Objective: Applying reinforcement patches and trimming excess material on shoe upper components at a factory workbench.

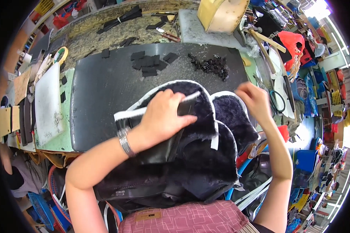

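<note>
Black furry pieces [204,151] with white edging overhang the near edge of the dark worktop [101,97]. The left hand [163,114] lies over them, thumb spread from the fingers; the right hand [255,101], blurred, is beside them, fingers bunched, whether pinching anything I cannot tell. Black scraps [149,64] lie beyond.

Worn are a silver bracelet [124,141] and, apparently, a line-patterned pink apron [186,219].
</note>
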### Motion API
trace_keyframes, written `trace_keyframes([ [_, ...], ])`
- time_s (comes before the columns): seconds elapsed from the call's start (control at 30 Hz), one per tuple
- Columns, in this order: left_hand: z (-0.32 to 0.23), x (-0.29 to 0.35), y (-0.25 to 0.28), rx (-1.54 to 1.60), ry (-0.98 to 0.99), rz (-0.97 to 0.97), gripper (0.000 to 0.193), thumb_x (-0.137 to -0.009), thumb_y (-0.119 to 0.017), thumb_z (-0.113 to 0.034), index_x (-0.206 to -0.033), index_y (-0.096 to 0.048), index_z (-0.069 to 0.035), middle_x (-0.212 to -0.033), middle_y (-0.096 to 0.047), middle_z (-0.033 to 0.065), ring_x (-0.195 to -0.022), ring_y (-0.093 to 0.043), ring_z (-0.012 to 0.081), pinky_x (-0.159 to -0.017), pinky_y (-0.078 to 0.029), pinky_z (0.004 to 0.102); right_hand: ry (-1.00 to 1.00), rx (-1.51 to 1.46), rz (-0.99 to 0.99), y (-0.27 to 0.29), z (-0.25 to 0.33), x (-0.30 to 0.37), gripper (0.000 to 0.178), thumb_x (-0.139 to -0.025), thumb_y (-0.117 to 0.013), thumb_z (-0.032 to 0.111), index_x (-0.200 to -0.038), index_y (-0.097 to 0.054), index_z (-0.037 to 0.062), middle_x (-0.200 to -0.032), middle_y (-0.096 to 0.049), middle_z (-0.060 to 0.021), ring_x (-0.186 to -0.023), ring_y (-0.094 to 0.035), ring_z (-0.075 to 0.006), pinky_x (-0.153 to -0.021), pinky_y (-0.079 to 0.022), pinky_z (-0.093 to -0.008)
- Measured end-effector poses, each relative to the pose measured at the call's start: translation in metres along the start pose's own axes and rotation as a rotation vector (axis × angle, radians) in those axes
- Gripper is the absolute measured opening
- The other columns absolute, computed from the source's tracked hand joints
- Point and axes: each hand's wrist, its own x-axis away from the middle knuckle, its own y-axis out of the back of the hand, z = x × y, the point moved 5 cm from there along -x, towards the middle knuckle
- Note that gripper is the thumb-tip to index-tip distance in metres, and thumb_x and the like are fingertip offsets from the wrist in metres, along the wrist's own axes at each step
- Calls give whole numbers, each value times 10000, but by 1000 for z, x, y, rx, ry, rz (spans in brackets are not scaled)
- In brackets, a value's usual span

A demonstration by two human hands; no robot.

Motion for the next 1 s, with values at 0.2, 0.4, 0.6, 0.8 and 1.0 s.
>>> trace_keyframes([
  [0.2, -20, 13, 13, 136, -187, -232, 324, -600, -774, -168, -789, -551, -29, -756, -486, 65, -727, -479, 232, -659, -383, 331, -78, 128, 15, -43, -17, -48, 279, -715, -699, 238, -741, -543, 8, -628, -571, -113, -577, -564, -252, -552, -431, -348],
  [0.4, 21, 16, -7, 761, 320, 20, 294, -702, -711, -232, -602, -510, -42, -538, -489, 61, -465, -452, 181, -467, -343, 294, -263, -512, 99, -36, -17, -46, 170, -764, -652, 100, -883, -580, 3, -747, -633, -75, -640, -593, -120, -565, -469, -224],
  [0.6, -3, 8, -2, 0, 74, -57, 418, -680, -726, -190, -998, -496, -46, -611, -555, 50, -555, -547, 224, -534, -417, 327, -399, -1150, 426, -65, 53, -2, 147, -837, -570, 46, -978, -566, 8, -881, -635, -107, -783, -639, -177, -669, -544, -252],
  [0.8, 12, 6, -9, 473, 269, 147, 549, -677, -719, -169, -1138, -466, -9, -671, -606, 79, -665, -609, 205, -653, -444, 323, -550, -1131, 373, -98, 50, 11, 214, -839, -594, 118, -1020, -561, 9, -875, -631, -87, -791, -615, -145, -684, -508, -246],
  [1.0, 18, 8, -14, 811, 357, 165, 340, -750, -671, -88, -1048, -550, 24, -723, -626, 64, -673, -568, 88, -632, -457, 239, -572, -1117, 320, -97, 53, 13, 209, -851, -585, 133, -1014, -563, 4, -869, -633, -85, -781, -613, -139, -665, -505, -241],
])
